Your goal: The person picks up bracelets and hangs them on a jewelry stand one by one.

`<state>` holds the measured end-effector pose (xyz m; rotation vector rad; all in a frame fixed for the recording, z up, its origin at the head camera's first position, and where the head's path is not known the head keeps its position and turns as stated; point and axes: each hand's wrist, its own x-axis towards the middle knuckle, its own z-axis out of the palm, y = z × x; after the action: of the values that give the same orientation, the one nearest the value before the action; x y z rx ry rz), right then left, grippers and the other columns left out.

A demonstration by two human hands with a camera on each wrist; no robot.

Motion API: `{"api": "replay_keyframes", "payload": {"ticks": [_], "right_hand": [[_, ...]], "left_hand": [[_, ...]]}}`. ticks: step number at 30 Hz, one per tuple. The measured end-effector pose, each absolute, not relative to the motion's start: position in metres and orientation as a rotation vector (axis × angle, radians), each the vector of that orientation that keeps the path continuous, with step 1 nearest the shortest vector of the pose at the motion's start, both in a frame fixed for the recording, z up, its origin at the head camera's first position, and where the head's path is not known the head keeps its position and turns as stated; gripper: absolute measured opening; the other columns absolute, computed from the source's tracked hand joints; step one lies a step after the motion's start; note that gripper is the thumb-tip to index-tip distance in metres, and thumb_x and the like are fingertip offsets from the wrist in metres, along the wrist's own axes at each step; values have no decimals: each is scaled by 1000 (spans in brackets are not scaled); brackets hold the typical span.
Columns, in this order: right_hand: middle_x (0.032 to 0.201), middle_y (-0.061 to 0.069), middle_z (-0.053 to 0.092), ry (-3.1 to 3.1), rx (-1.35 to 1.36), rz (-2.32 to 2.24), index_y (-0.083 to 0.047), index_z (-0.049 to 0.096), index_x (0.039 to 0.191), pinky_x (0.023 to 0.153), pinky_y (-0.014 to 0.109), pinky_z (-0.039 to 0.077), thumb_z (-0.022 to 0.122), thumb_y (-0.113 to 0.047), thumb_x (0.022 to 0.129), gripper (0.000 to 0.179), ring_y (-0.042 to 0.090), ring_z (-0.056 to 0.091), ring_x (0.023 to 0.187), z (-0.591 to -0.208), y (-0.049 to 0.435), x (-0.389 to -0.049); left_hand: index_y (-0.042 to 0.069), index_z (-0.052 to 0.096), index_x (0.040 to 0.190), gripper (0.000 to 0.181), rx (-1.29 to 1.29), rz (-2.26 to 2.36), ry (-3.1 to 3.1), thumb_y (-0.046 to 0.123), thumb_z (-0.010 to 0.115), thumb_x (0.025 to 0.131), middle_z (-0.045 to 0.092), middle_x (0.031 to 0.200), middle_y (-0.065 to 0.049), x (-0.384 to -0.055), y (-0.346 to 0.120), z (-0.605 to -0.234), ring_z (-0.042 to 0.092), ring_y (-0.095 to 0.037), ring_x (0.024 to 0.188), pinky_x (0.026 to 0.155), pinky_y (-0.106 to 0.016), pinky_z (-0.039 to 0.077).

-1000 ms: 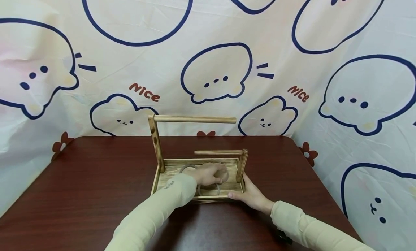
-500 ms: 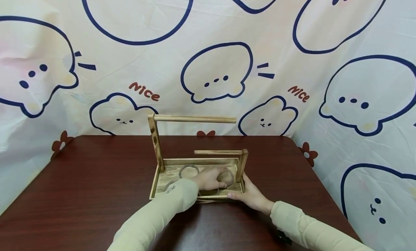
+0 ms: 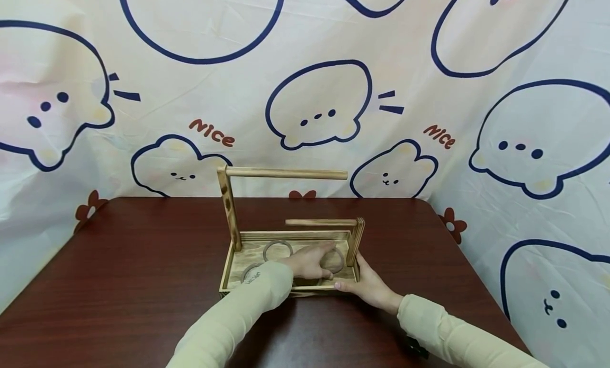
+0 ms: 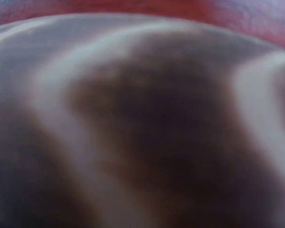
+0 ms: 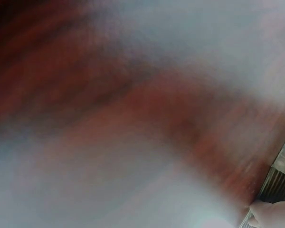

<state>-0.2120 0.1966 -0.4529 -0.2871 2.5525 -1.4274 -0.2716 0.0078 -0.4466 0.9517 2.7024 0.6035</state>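
Observation:
A wooden jewelry stand (image 3: pixel 231 272) stands on the table, a shallow tray with a tall post and bar at left and a shorter one at right. My left hand (image 3: pixel 307 262) reaches into the tray, index finger and thumb spanning a thin round bangle (image 3: pixel 341 259) near the right end. It partly covers this bangle. My right hand (image 3: pixel 374 287) grips the tray's right end, thumb on the front rim. Two more greyish bangles lie at left in the tray, the rear one (image 3: pixel 278 242) and the front one (image 3: pixel 244 275), partly behind the sleeve. Both wrist views are mostly blurred.
The tall post's bar (image 3: pixel 286 173) runs above the tray, and the shorter bar (image 3: pixel 321 223) lies just behind my left hand. A dark red-brown table (image 3: pixel 128 283) carries the stand. A patterned cloth (image 3: pixel 314 29) hangs behind. Something small and black (image 3: pixel 417 349) shows beneath the right sleeve.
My left hand and its bangle have moved slightly right and toward me, the index finger now straighter. The left-hand bangles are less covered. The right hand keeps its grip.

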Motion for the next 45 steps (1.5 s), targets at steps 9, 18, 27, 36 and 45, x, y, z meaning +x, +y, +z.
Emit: {"api": "replay_keyframes", "payload": {"ticks": [9,18,27,36,45], "right_hand": [[153,15,8,2541,-273,-1426,-10,-2,148,110,52,18,75,-33,75,109,32,11,139,-450,197,-211],[153,16,9,2558,-275,-1405,-10,0,148,108,54,21,75,-32,76,107,34,13,139,-446,195,-209],[153,15,12,2547,-290,-1417,-12,0,149,109,53,20,74,-32,77,105,33,15,138,-448,196,-210],[154,13,8,2527,-272,-1421,-13,-2,149,109,55,18,74,-31,77,106,32,12,140,-448,197,-208],[153,16,9,2555,-268,-1403,-10,-1,148,108,56,20,75,-34,75,108,34,12,139,-450,197,-210]], "left_hand": [[10,39,139,74,957,582,2769,39,69,78,41,143,-4,-272,8,-448,41,-22,129,107,-35,32],[10,42,137,75,953,599,2785,43,71,76,44,141,-5,-272,7,-447,43,-23,128,106,-36,33],[9,43,137,75,965,691,2783,41,72,75,43,141,-7,-270,7,-435,44,-25,126,105,-38,35],[10,43,137,76,970,784,2802,41,73,74,42,142,-5,-265,5,-423,44,-25,126,105,-40,34],[14,42,139,79,933,853,2822,42,75,72,39,142,-6,-250,-3,-420,46,-28,123,100,-44,39]]}}
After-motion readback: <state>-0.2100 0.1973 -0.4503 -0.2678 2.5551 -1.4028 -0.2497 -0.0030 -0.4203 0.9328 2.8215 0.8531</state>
